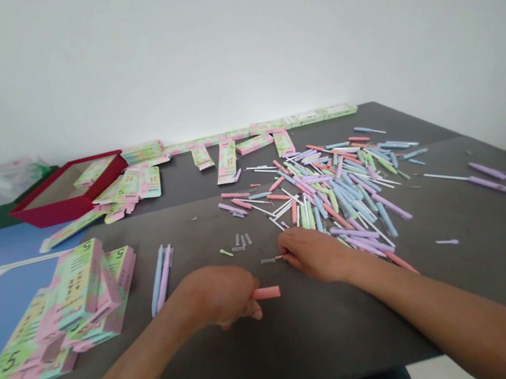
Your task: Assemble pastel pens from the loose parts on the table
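Near the tabletop's front edge, a pink pen barrel (266, 293) is being gripped by the left hand (221, 303), while a small pen part (272, 259) is being pinched by the right hand (311, 254); two finished pens (161, 277) are lying aside, a large pile of pen parts (341, 190) remaining.

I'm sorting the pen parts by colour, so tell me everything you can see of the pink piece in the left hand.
The pink pen barrel is a short, round tube of matte, plastic-looking salmon pink. It lies almost level, just above the dark grey table, pointing right. One end is hidden in the closed left hand; the free end is cut flat. Only that hand touches it; the right hand is apart from it.
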`<state>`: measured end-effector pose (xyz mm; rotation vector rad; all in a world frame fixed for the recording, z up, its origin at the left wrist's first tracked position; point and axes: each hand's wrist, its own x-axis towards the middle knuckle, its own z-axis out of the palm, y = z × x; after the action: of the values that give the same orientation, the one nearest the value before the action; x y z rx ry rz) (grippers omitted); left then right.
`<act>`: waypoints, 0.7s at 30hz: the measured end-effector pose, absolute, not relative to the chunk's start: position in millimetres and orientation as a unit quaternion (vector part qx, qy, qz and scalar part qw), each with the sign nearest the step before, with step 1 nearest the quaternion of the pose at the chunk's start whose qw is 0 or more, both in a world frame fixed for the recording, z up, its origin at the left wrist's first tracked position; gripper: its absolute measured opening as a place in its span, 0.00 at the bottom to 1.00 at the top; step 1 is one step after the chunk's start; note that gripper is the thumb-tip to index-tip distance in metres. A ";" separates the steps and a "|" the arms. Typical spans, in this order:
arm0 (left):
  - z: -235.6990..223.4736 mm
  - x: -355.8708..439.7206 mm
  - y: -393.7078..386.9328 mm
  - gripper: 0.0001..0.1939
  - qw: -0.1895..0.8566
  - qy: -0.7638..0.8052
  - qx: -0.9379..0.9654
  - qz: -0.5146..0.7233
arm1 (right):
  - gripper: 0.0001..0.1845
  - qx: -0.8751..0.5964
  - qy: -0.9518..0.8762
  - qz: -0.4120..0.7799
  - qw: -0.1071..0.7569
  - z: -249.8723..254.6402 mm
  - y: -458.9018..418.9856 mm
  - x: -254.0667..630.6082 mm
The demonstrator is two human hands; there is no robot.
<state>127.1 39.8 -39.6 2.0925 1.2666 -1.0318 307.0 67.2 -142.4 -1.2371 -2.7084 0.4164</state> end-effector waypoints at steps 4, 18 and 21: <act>-38.4 125.6 39.1 0.14 0.228 0.454 0.785 -0.356 | 0.02 -0.404 -0.901 0.141 0.069 -143.4 67.9 306.8; -43.3 125.7 39.8 0.16 0.235 0.456 0.775 -0.370 | 0.03 -0.408 -0.900 0.137 0.075 -144.6 66.0 304.5; -44.5 126.8 39.8 0.17 0.242 0.462 0.768 -0.371 | 0.03 -0.407 -0.900 0.138 0.075 -143.6 65.9 303.8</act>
<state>126.8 39.8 -44.5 2.0989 1.2641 -1.0144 303.8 65.9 -143.6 -1.2201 -2.7006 0.4154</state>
